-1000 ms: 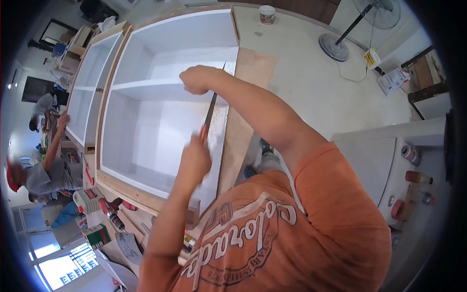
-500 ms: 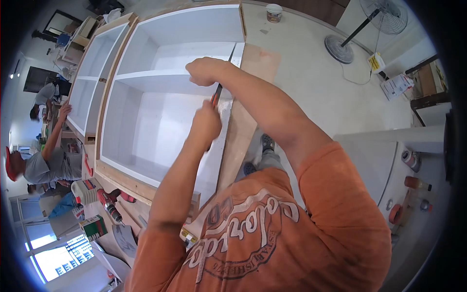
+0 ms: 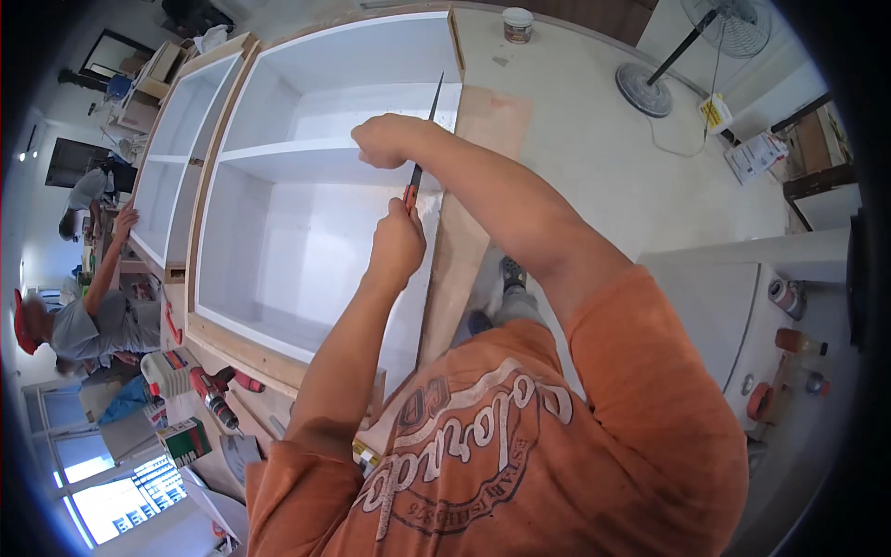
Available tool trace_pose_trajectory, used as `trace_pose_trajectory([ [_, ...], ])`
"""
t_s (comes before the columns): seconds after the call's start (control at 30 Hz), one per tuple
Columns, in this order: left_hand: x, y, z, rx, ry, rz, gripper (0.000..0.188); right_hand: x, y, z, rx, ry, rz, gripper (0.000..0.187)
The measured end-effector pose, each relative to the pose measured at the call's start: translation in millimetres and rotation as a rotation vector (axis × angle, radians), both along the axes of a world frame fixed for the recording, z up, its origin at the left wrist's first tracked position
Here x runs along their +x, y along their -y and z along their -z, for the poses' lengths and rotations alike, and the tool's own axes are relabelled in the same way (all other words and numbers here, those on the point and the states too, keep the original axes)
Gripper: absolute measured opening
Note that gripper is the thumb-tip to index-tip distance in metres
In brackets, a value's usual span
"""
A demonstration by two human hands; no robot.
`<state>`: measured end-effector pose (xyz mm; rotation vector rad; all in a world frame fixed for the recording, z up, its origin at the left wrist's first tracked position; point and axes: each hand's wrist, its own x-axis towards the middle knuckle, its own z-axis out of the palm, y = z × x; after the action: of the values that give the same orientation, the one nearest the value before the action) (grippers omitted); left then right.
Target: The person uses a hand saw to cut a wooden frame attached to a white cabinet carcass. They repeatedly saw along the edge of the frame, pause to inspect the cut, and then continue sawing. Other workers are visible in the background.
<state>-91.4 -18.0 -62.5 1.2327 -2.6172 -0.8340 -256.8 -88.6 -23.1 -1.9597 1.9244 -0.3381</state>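
My left hand [image 3: 399,244] is wrapped round the orange-and-black handle of a handsaw [image 3: 414,186]. Its long dark blade appears almost edge-on, passes under my right forearm and comes out beyond it, over the near side of a white open-front cabinet [image 3: 306,251]. My right hand [image 3: 382,141] is closed at the near end of the cabinet's white divider [image 3: 288,148], and its curled fingertips are hidden. The blade's contact with the cabinet is hidden by my arm.
Brown board [image 3: 464,213] lies along the cabinet's near side. A red drill [image 3: 213,397] and a green box [image 3: 183,441] sit lower left. Another person [image 3: 97,320] touches a second white cabinet [image 3: 176,167]. A bucket [image 3: 518,25] and a fan [image 3: 643,89] stand on the floor.
My left hand, blurred before, now looks sharp, and the saw has shifted slightly, its tip a little farther left. My right hand keeps its place on the divider.
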Motion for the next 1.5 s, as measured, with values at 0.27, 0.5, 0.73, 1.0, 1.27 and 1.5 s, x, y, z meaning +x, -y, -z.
trace_pose_trajectory([
  [0.27, 17.5, -14.5, -23.8, 0.003, 0.061, -0.025, 0.027, -4.5, 5.0, -4.0, 0.082, -0.051, -0.046, 0.036],
  [0.5, 55.2, -33.2, -58.1, 0.057, 0.226, 0.012, 0.026, -7.7, -7.0, -11.0, 0.126, -0.014, 0.013, 0.034],
  [0.73, 31.8, -29.7, -53.3, 0.061, 0.180, -0.006, 0.026, -12.2, -0.6, -4.2, -0.038, -0.023, -0.008, 0.025],
  [1.0, 21.0, -7.8, -2.5, 0.044, 0.089, 0.005, 0.025, -4.9, -4.5, -14.8, 0.014, -0.003, -0.007, 0.030],
  [1.27, 8.0, 6.1, 1.9, 0.238, 0.151, 0.011, 0.031, -12.7, 0.4, -2.4, -0.090, -0.076, -0.061, 0.037],
  [1.5, -5.7, 6.8, -39.8, 0.259, 0.380, -0.007, 0.028, -19.3, 3.1, 1.3, -0.073, -0.100, -0.072, 0.038],
])
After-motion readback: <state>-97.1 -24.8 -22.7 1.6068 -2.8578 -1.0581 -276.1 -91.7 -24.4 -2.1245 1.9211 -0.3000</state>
